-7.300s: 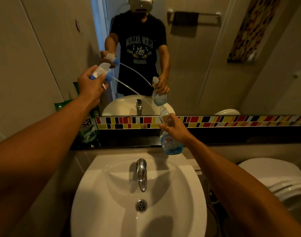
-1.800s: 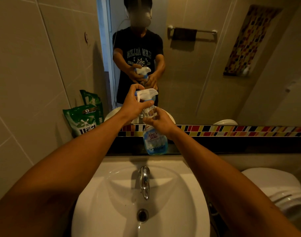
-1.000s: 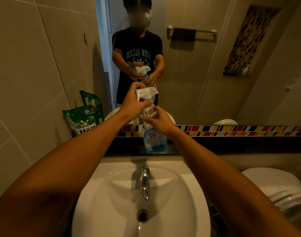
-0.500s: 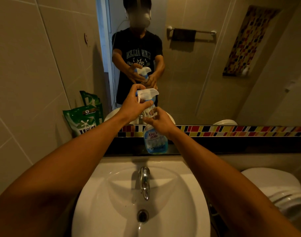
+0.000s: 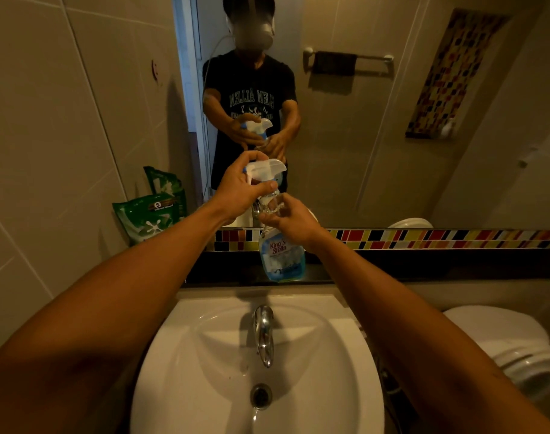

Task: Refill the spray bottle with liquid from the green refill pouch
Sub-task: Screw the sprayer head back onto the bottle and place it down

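Observation:
A clear spray bottle with a blue label and blue liquid in its lower part hangs upright above the dark ledge behind the sink. My right hand grips its shoulder and neck. My left hand is closed around the white and blue spray head, which sits on top of the bottle's neck. The green refill pouch stands at the left end of the ledge, leaning on the tiled wall, away from both hands.
A white sink with a chrome tap lies below the bottle. The mirror behind the ledge reflects me and the bottle. A toilet stands at the right. The coloured tile strip runs along the mirror's base.
Earlier my left hand held the spray head with its tube well away from the bottle. Now the head sits on the neck; over the last second the bottle shifted only slightly.

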`<state>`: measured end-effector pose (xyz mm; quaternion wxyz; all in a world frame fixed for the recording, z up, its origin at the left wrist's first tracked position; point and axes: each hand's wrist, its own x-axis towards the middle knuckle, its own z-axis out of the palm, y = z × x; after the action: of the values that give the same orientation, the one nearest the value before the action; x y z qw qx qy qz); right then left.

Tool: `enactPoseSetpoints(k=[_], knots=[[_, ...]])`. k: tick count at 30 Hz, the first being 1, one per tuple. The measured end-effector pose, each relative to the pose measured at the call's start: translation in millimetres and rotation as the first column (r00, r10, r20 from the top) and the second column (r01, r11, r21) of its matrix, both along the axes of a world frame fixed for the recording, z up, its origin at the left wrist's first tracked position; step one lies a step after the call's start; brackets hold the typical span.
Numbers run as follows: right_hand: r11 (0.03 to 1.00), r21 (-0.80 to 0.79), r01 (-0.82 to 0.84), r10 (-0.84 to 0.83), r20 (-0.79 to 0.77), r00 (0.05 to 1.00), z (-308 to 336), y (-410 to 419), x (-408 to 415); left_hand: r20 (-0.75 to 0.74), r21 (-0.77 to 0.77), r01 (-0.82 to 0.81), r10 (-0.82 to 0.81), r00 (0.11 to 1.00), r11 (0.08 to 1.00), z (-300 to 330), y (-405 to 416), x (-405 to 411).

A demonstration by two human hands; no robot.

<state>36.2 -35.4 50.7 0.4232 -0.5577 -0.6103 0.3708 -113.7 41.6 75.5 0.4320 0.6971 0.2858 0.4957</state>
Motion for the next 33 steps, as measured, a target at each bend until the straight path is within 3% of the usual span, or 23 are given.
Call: enactPoseSetpoints(k=[6,19,23,26,33], knots=[[0.995,-0.04,-0.088,0.083,-0.102,0.991,2.7,2.1,6.8,-0.032,0.018,0.081,-0.081,0.996,0.997,7.5,0.3,-1.3],[0.994,-0.092,-0.056,0.06,0.05,0.997,-12.6,-1.0,17.4,-0.101,-0.02,0.058,-0.06,0.993,0.998,-1.8,-10.3,3.1],[0.998,-0.064,0.016,-0.009,0.116,0.993,-16.7,-0.9,27.4,-0.005,-0.169,-0.088,0.088,0.996,0.982,-28.4,-28.4,2.2],[0.996,-0.034,0.083,-0.074,0.212,0.974,-22.9,1.0,39.1,-0.077,-0.207,-0.205,0.193,0.978,0.956,-65.0,-37.4,-1.7],[0.995,-0.016,0.101,-0.095,0.2,0.975,-35.3,4.0,63.5,-0.26,-0.402,-0.157,0.052,0.964,0.902,-131.4,-44.3,13.2]])
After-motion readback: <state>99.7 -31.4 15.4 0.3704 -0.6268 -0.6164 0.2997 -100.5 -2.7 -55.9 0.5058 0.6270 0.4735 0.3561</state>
